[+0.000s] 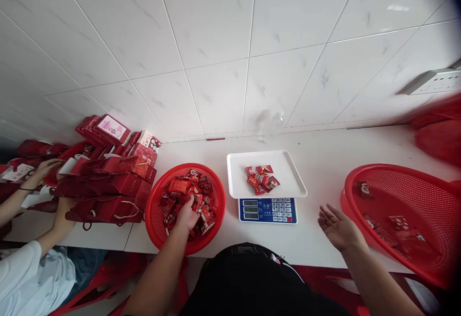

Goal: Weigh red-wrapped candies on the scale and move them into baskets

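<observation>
My left hand (188, 216) reaches into a red plastic basket (150, 227) full of wrapped candies (179, 186). Its fingers close around a red-wrapped candy (196, 202), their tips partly lost among the others. Over the table's right side, my right hand (337, 229) is open, palm up and fingers apart, with nothing in it. Between my hands stands a blue digital scale (268, 211) with a white tray (237, 188) on top. Several red and brown wrapped candies (261, 179) lie together on that tray.
A larger red basket (382, 168) at the right holds a few wrapped packets. Red gift boxes (122, 186) are stacked left of the candy basket. Beyond them, a co-worker's hands (45, 172) are among boxes. A tiled wall (216, 95) borders the table's back edge.
</observation>
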A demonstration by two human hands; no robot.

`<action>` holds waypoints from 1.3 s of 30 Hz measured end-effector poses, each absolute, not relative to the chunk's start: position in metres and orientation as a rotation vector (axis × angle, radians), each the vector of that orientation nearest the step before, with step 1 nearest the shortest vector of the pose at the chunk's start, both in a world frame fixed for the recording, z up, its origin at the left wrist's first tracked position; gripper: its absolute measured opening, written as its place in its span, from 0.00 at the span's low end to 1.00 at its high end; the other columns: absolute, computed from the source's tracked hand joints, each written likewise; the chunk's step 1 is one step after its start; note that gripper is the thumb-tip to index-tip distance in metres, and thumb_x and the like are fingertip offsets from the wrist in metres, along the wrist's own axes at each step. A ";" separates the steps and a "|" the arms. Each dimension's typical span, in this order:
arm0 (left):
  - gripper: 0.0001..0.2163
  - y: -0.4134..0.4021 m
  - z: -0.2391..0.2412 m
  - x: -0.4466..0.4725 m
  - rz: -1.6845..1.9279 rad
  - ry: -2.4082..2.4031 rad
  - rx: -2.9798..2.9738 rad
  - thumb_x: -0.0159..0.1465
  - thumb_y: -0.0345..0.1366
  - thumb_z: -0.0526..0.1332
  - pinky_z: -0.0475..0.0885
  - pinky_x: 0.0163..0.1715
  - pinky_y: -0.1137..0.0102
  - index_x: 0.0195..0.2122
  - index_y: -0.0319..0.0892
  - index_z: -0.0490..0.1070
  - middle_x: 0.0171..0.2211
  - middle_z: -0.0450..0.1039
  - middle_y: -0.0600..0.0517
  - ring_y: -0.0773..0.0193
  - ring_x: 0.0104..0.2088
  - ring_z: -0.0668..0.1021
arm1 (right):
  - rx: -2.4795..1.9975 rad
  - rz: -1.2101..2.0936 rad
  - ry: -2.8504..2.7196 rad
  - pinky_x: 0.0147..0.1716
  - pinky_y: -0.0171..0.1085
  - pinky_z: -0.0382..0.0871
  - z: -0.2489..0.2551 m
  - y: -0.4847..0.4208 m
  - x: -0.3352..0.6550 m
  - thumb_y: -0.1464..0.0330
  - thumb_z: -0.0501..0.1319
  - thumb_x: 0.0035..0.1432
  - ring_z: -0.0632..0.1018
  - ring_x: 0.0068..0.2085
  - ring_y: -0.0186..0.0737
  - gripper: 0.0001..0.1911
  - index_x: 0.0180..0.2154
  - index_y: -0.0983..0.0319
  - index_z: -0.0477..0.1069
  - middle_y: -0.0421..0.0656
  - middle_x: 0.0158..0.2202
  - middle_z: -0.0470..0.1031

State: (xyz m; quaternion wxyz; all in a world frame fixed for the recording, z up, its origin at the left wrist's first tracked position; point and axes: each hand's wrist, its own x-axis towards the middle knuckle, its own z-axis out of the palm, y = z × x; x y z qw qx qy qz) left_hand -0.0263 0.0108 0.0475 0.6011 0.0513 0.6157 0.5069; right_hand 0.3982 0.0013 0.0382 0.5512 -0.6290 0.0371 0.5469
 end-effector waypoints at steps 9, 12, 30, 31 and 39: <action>0.09 0.005 0.076 -0.017 1.202 1.375 0.355 0.55 0.39 0.63 0.71 0.28 0.75 0.36 0.43 0.72 0.34 0.73 0.54 0.71 0.29 0.73 | -1.491 1.627 -0.886 0.35 0.36 0.67 0.091 0.003 0.287 0.59 0.65 0.46 0.73 0.32 0.36 0.17 0.38 0.60 0.72 0.41 0.32 0.74; 0.15 0.001 0.092 0.006 1.063 1.305 0.507 0.52 0.44 0.65 0.63 0.18 0.79 0.39 0.42 0.72 0.30 0.73 0.54 0.76 0.21 0.70 | -1.314 1.816 -1.210 0.36 0.39 0.67 0.106 -0.001 0.249 0.55 0.62 0.49 0.74 0.35 0.39 0.21 0.43 0.60 0.70 0.43 0.35 0.74; 0.17 -0.023 0.116 0.071 0.700 1.225 1.356 0.59 0.31 0.55 0.65 0.50 0.63 0.50 0.45 0.65 0.47 0.71 0.47 0.60 0.48 0.72 | -0.939 2.245 -0.119 0.45 0.44 0.67 0.088 -0.009 0.240 0.63 0.65 0.49 0.76 0.37 0.36 0.09 0.34 0.57 0.70 0.36 0.32 0.75; 0.16 -0.023 0.118 0.075 0.651 1.201 1.506 0.59 0.31 0.53 0.64 0.52 0.64 0.49 0.46 0.67 0.47 0.71 0.49 0.61 0.49 0.71 | -0.911 2.257 -0.073 0.43 0.42 0.68 0.089 -0.008 0.238 0.62 0.63 0.51 0.76 0.36 0.36 0.09 0.34 0.58 0.70 0.37 0.32 0.75; 0.13 -0.019 0.107 0.069 0.801 1.285 1.774 0.61 0.36 0.53 0.63 0.52 0.63 0.44 0.44 0.71 0.46 0.72 0.47 0.58 0.48 0.71 | -0.852 2.251 0.210 0.15 0.23 0.61 0.085 -0.003 0.245 0.64 0.58 0.57 0.72 0.21 0.26 0.07 0.33 0.62 0.68 0.36 0.22 0.70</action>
